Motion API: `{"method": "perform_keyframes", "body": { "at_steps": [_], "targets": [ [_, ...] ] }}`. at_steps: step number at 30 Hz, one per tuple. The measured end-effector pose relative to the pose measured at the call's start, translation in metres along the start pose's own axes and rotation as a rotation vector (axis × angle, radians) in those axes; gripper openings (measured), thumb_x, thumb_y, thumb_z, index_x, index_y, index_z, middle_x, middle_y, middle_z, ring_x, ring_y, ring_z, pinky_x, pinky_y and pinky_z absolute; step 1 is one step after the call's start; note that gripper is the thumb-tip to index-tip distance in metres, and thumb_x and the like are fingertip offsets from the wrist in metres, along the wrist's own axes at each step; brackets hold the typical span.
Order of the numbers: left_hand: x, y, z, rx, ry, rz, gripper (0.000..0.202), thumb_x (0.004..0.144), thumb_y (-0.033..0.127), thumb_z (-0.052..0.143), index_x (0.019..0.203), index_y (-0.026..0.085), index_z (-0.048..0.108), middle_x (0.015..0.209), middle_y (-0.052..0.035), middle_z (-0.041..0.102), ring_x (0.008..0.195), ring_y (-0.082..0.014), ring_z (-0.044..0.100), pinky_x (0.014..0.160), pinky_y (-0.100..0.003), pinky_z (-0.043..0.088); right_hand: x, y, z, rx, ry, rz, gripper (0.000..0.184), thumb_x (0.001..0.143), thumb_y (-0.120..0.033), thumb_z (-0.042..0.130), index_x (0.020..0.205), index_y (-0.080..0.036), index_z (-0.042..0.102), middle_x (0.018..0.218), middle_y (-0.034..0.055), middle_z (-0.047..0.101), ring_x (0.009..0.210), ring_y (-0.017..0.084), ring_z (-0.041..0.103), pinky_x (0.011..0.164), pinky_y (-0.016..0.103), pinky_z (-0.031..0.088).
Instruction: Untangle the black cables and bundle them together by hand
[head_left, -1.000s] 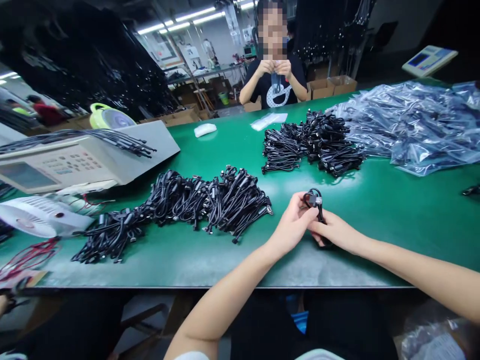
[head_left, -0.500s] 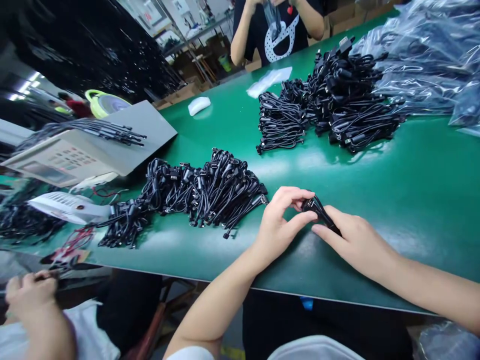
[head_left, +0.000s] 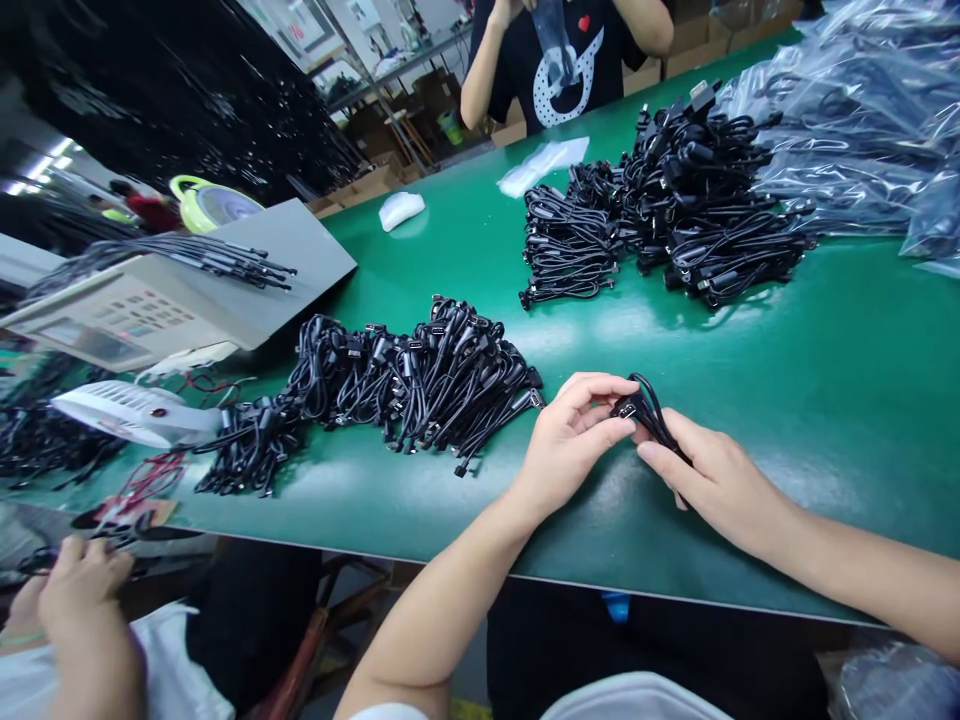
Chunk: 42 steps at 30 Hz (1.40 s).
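Note:
Between my two hands is a folded black cable (head_left: pixel 651 415) with a dark connector at its left end, held just above the green table (head_left: pixel 450 510). My left hand (head_left: pixel 581 435) pinches the connector end between thumb and fingers. Around the folded strands my right hand (head_left: pixel 709 470) is closed; its fingertips are partly hidden beneath. To the left of my left hand lies a heap of bundled black cables (head_left: pixel 442 375) with connectors showing. A larger pile of black cables (head_left: pixel 675 190) lies farther off across the table.
Clear plastic bags with cables (head_left: pixel 855 130) are heaped at the far right. A grey instrument box (head_left: pixel 247 280) and a white fan-like device (head_left: pixel 127 412) stand at the left. Across the table a person (head_left: pixel 562 60) handles a plastic bag; a co-worker's hands (head_left: pixel 82 580) show lower left.
The cable has turned slightly in my hands, and a loop of it now rises above my fingers. Both hands sit slightly farther right. The co-worker's hands at lower left have shifted.

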<state>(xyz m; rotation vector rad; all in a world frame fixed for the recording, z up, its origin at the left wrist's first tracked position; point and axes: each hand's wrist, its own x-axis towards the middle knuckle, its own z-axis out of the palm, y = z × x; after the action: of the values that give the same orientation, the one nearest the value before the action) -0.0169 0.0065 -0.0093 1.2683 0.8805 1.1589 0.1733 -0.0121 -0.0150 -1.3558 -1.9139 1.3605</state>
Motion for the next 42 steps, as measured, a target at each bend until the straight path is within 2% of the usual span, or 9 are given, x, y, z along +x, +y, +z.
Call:
{"method": "perform_keyframes", "body": {
  "at_steps": [7,12,16,19,25,30,32,37,42],
  "targets": [
    [0.001,-0.003,0.001,0.003,0.008,0.028,0.029,0.081,0.014,0.076,0.106,0.027,0.075,0.109,-0.0013,0.06,0.101,-0.011,0.064,0.096,-0.024,0.053,-0.002,0.0,0.0,0.03,-0.007,0.004,0.026,0.102,-0.048,0.041,0.097,-0.024,0.051,0.079,-0.0005,0.063,0.067,0.019,0.063,0.063,0.031,0.044],
    [0.0,-0.003,-0.001,0.045,0.02,0.037,0.027,0.08,0.017,0.077,0.106,0.025,0.075,0.109,-0.003,0.061,0.102,-0.0135,0.063,0.095,-0.026,0.054,-0.001,-0.001,-0.001,0.089,-0.025,0.023,0.027,0.101,-0.049,0.043,0.097,-0.024,0.052,0.078,-0.0017,0.062,0.06,0.016,0.06,0.06,0.031,0.044],
    [-0.001,-0.001,0.0,0.109,-0.002,0.02,0.022,0.083,0.022,0.076,0.105,0.024,0.076,0.108,-0.0037,0.061,0.099,-0.0133,0.062,0.087,-0.024,0.054,0.007,0.0,-0.002,0.357,-0.118,0.022,0.027,0.096,-0.049,0.053,0.095,-0.022,0.056,0.08,-0.0006,0.064,0.07,0.018,0.064,0.066,0.031,0.05],
    [-0.002,-0.002,0.002,0.133,-0.067,-0.008,0.018,0.084,0.026,0.075,0.101,0.021,0.075,0.102,-0.0037,0.062,0.093,-0.0128,0.062,0.084,-0.024,0.053,0.013,-0.002,-0.003,0.604,-0.163,0.068,0.025,0.087,-0.039,0.069,0.098,-0.02,0.057,0.087,0.0016,0.069,0.078,0.019,0.069,0.071,0.032,0.053],
    [-0.003,-0.007,0.001,0.034,0.017,-0.099,0.038,0.083,0.032,0.077,0.117,0.023,0.063,0.104,-0.0027,0.062,0.09,-0.0107,0.061,0.085,-0.024,0.052,0.015,-0.014,-0.019,0.866,0.017,0.108,0.03,0.084,-0.032,0.076,0.105,-0.02,0.058,0.092,0.0022,0.073,0.084,0.018,0.073,0.078,0.033,0.059],
    [-0.004,0.0,0.004,-0.092,-0.251,-0.354,0.035,0.079,0.037,0.08,0.105,0.018,0.065,0.095,-0.0041,0.066,0.084,-0.0123,0.061,0.08,-0.025,0.05,0.013,-0.022,-0.038,0.868,0.248,-0.022,0.03,0.084,-0.03,0.077,0.107,-0.02,0.06,0.091,0.0008,0.073,0.084,0.017,0.073,0.077,0.032,0.061],
    [-0.005,0.003,0.006,-0.128,-0.278,-0.397,0.036,0.074,0.03,0.085,0.102,0.018,0.065,0.096,-0.0032,0.066,0.081,-0.0109,0.061,0.079,-0.024,0.05,0.012,-0.023,-0.043,0.864,0.288,-0.05,0.027,0.086,-0.029,0.075,0.106,-0.02,0.061,0.092,0.0004,0.072,0.083,0.017,0.073,0.078,0.031,0.061],
    [-0.007,0.006,0.006,-0.12,-0.199,-0.331,0.038,0.072,0.023,0.086,0.105,0.019,0.066,0.098,-0.0036,0.068,0.083,-0.0111,0.064,0.079,-0.024,0.051,0.009,-0.027,-0.049,0.866,0.342,-0.084,0.018,0.089,-0.024,0.069,0.105,-0.022,0.062,0.091,-0.0003,0.071,0.082,0.017,0.072,0.08,0.033,0.06],
    [-0.009,0.005,0.006,-0.03,-0.092,-0.182,0.036,0.07,0.02,0.087,0.101,0.019,0.068,0.091,-0.0006,0.066,0.081,-0.0091,0.061,0.077,-0.021,0.05,0.005,-0.029,-0.05,0.898,0.283,-0.212,0.015,0.083,-0.015,0.063,0.093,-0.025,0.065,0.077,-0.0024,0.064,0.076,0.017,0.067,0.087,0.038,0.057]
  ]
}}
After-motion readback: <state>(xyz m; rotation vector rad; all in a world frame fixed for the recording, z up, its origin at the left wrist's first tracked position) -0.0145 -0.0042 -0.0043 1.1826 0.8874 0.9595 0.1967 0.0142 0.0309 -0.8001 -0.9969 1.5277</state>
